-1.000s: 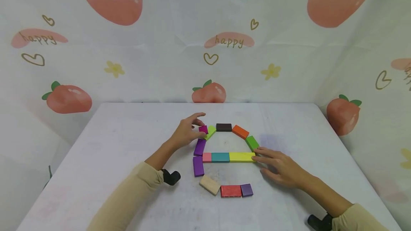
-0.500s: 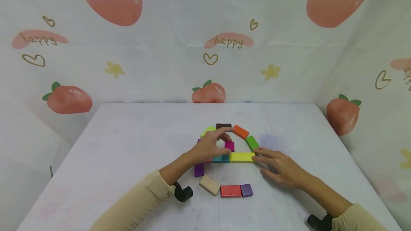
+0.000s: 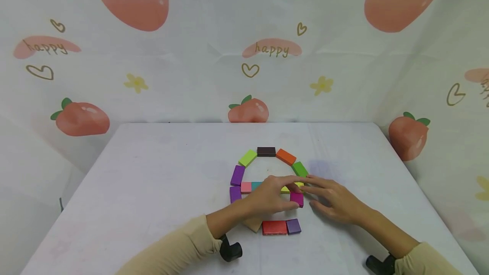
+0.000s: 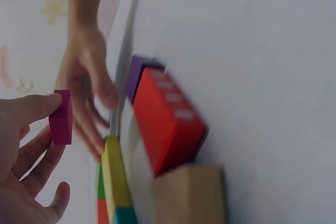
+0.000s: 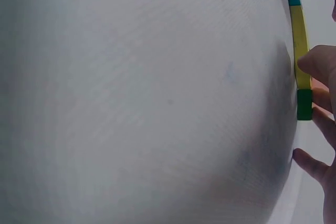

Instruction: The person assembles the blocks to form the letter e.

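Note:
My left hand [image 3: 267,198] pinches a small magenta block [image 3: 296,200] between thumb and fingers, above the right end of the row across the middle. In the left wrist view the magenta block [image 4: 62,119] is plainly off the table. My right hand [image 3: 336,200] rests at the right, its fingers extended by the ends of the yellow block [image 5: 300,30] and the green block [image 3: 299,169]. The left hand partly hides the yellow block, the teal block [image 3: 256,186] and the plain wooden block [image 3: 254,224].
An arch runs through purple [image 3: 237,175], lime [image 3: 248,158], dark brown [image 3: 266,152] and orange [image 3: 286,156] blocks. A pink block [image 3: 246,187] begins the middle row; another purple block [image 3: 235,194] stands below left. Red [image 3: 274,228] and violet [image 3: 293,226] blocks lie nearest on the white table [image 3: 153,190].
My left hand has carried the magenta block from beside the lime block at upper left, rightward and nearer, to just below the yellow block's right end. The right hand has stayed put.

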The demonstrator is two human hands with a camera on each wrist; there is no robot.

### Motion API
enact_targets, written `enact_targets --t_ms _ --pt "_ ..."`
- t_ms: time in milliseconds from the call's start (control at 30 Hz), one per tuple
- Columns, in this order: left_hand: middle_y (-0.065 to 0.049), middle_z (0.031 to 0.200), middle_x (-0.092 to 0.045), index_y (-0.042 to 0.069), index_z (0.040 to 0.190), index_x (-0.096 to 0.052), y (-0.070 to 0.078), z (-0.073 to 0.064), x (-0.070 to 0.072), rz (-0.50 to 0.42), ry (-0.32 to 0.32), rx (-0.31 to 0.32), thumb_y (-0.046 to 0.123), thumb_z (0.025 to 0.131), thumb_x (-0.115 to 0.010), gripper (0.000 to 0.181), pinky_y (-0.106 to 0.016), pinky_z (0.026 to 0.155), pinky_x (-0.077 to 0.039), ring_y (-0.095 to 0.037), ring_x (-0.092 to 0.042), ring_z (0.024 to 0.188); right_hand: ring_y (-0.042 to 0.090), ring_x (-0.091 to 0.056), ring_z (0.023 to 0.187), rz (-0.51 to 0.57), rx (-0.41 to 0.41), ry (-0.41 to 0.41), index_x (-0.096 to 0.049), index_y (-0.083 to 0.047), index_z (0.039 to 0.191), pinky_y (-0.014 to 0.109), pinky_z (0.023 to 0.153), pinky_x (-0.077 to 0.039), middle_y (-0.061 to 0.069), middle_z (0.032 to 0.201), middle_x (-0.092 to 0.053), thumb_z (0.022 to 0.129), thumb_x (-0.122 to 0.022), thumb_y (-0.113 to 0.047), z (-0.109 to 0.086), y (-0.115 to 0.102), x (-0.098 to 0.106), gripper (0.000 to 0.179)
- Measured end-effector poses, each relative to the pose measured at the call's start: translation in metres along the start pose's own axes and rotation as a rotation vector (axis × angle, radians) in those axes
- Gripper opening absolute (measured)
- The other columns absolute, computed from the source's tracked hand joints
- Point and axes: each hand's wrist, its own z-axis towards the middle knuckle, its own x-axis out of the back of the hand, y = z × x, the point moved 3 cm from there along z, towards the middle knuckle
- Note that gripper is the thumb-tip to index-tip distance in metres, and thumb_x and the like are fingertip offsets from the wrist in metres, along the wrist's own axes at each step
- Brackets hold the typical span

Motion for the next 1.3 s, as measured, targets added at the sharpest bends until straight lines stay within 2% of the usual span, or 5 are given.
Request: enact_targets --t_ms 367,567,733,1067,1300 --pt "0.01 0.105 -0.07 0.016 0.138 -0.056 0.012 -0.004 -0.029 0.069 -0.039 -0.002 0.018 0.086 -0.079 0.057 -0.007 0.07 -0.043 0.006 -0.056 0.09 0.029 -0.058 0.124 0.014 -0.025 0.011 -0.073 -0.015 0.122 0.05 0.09 -0.054 0.004 0.136 -0.061 0.08 -0.081 -0.017 -0.001 0.002 -0.001 0.043" --pt "0.01 0.102 -0.07 0.013 0.134 -0.059 0.014 -0.003 -0.043 0.088 -0.067 0.001 0.017 0.085 -0.08 0.053 -0.005 0.073 -0.043 0.008 -0.055 0.086 0.028 -0.057 0.127 -0.002 -0.018 0.001 -0.07 -0.017 0.127 0.05 0.092 -0.053 0.004 0.138 -0.061 0.08 -0.082 -0.021 -0.001 0.002 -0.001 0.048" --pt "0.012 0.099 -0.07 0.018 0.137 -0.056 0.013 -0.005 -0.053 0.099 -0.091 0.016 0.018 0.085 -0.08 0.058 -0.004 0.072 -0.041 0.01 -0.053 0.081 0.029 -0.056 0.128 0.007 -0.021 -0.01 -0.07 -0.018 0.128 0.05 0.093 -0.053 0.003 0.139 -0.06 0.086 -0.078 -0.032 -0.002 0.002 -0.002 0.045" --pt "0.013 0.094 -0.068 0.019 0.132 -0.06 0.013 -0.007 -0.057 0.171 -0.035 0.086 0.02 0.082 -0.083 0.055 -0.007 0.075 -0.041 0.011 -0.053 0.08 0.028 -0.056 0.128 0.009 -0.017 0.007 -0.07 -0.018 0.127 0.051 0.092 -0.053 0.004 0.138 -0.061 0.088 -0.077 -0.033 -0.002 0.002 -0.002 0.042" --pt "0.013 0.094 -0.067 0.021 0.133 -0.059 0.011 -0.008 -0.06 0.167 -0.029 0.11 0.018 0.082 -0.082 0.055 -0.006 0.072 -0.042 0.01 -0.053 0.08 0.028 -0.056 0.127 0.011 -0.019 0.007 -0.071 -0.017 0.126 0.051 0.092 -0.053 0.004 0.137 -0.061 0.088 -0.076 -0.035 -0.002 0.001 -0.003 0.042"
